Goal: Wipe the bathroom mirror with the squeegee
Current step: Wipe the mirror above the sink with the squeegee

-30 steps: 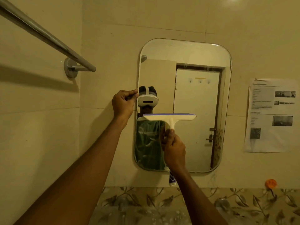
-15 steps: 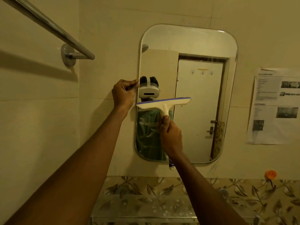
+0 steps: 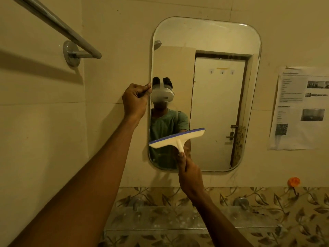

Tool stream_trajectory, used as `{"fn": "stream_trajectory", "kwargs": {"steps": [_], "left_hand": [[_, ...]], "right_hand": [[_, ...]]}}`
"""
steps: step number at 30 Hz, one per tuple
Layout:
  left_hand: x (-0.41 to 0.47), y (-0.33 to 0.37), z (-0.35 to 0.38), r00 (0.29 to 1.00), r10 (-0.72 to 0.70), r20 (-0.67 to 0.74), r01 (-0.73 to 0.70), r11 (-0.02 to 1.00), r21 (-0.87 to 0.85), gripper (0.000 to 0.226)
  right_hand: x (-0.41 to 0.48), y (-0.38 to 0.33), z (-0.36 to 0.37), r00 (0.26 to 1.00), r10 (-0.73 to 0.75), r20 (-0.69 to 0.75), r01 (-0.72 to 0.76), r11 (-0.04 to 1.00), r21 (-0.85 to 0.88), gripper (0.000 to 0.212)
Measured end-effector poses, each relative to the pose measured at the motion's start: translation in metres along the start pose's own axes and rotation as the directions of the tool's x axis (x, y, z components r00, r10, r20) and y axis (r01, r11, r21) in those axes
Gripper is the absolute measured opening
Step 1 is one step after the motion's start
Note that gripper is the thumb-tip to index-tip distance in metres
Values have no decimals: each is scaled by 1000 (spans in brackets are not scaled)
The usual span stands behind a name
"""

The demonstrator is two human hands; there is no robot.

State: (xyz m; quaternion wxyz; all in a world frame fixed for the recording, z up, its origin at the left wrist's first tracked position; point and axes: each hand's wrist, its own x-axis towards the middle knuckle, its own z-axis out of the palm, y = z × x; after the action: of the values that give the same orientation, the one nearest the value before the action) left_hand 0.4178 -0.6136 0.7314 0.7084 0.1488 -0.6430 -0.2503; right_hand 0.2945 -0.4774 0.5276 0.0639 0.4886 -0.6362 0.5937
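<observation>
A tall mirror (image 3: 220, 107) with rounded corners hangs on the tiled wall. My right hand (image 3: 190, 173) grips the handle of a white squeegee (image 3: 176, 139) with a blue rubber edge. Its blade lies tilted across the lower left part of the glass, left end lower, at the mirror's left edge. My left hand (image 3: 136, 100) pinches the mirror's left edge about halfway up, fingers curled round the rim.
A chrome towel bar (image 3: 58, 31) juts out at upper left. A printed paper sheet (image 3: 300, 107) is stuck to the wall right of the mirror. An orange hook (image 3: 294, 181) sits lower right. A glass shelf (image 3: 192, 221) runs below, over leaf-patterned tiles.
The squeegee has moved down the glass from about mid-height to the lower part and tilted more. My left hand has stayed on the mirror's edge.
</observation>
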Motion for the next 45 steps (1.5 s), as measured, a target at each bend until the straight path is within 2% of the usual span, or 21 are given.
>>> {"fn": "stream_trajectory", "kwargs": {"steps": [5, 9, 14, 22, 29, 31, 33, 35, 39, 41, 45], "left_hand": [[2, -1, -3, 999, 14, 31, -13, 1000, -13, 23], [1, 0, -2, 1000, 13, 29, -13, 1000, 3, 23], [0, -2, 0, 999, 36, 9, -36, 999, 16, 24], [0, -3, 3, 999, 40, -22, -41, 999, -13, 23], [-1, -2, 0, 997, 71, -12, -71, 997, 5, 25], [-2, -2, 0, 997, 73, -12, -73, 997, 10, 25], [-1, -1, -1, 997, 71, 0, -71, 997, 13, 26], [-1, -1, -2, 998, 57, 17, -57, 998, 8, 25], [-2, -3, -1, 999, 53, 9, -54, 999, 8, 24], [-3, -4, 0, 998, 63, -7, -63, 998, 11, 23], [-3, -4, 3, 998, 59, -19, -58, 998, 12, 23]], "right_hand": [[29, -38, -4, 986, -56, -157, 81, 984, 158, 44], [77, -83, -19, 963, -67, -259, 117, 976, 183, 50], [84, -81, -26, 974, -47, -223, 74, 991, 113, 48], [28, -21, -16, 988, 18, -156, -14, 999, 30, 58], [19, -19, -14, 993, 19, -120, -7, 995, 97, 48], [25, -27, -11, 994, -72, -81, 76, 996, 40, 46], [33, -36, -5, 983, -182, 2, 182, 978, -98, 47], [41, -39, -1, 970, -227, 89, 241, 942, -233, 54], [50, -31, -2, 952, -250, 175, 302, 855, -422, 62], [52, -30, -5, 951, -245, 189, 306, 837, -453, 70], [52, -21, -12, 947, -225, 228, 312, 813, -492, 71]]}}
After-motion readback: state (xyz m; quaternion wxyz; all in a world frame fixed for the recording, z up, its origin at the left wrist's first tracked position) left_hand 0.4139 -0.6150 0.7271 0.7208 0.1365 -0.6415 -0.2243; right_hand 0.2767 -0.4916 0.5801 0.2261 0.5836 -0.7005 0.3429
